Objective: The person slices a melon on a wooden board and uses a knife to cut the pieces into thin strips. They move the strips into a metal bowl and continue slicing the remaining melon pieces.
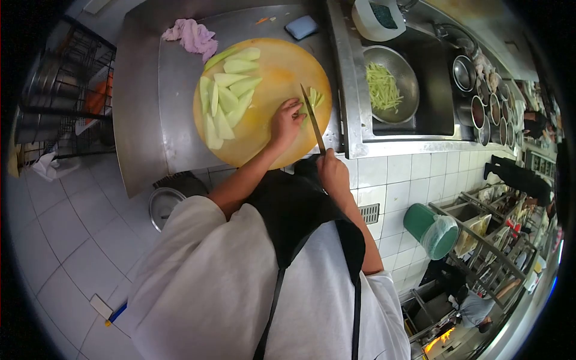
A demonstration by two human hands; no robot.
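Steel runs slim and straight along the knife (312, 120), whose handle is wrapped in the closed right hand (333, 175). Against the blade's left side, the left hand (288, 123) bends its fingers down on a pale green piece (305, 110), mostly hidden; how firmly they pinch it, I cannot tell. Just right of the blade lie narrow cut strips (317, 98), near the board's right edge. Uncut slices (231, 90) spread along the left side of the round yellow board (288, 66), which reaches the near edge of the counter (177, 114). Farther out, a pink cloth (191, 39) lies by the counter's far left corner and a blue sponge (301, 27) by its far edge. Past the right edge, a metal bowl (411, 84) of similar strips sits at the left of the sink (437, 99).

The step in hand looks like slicing into strips; another stroke would call for tucked fingertips, a steady piece and an upright blade.
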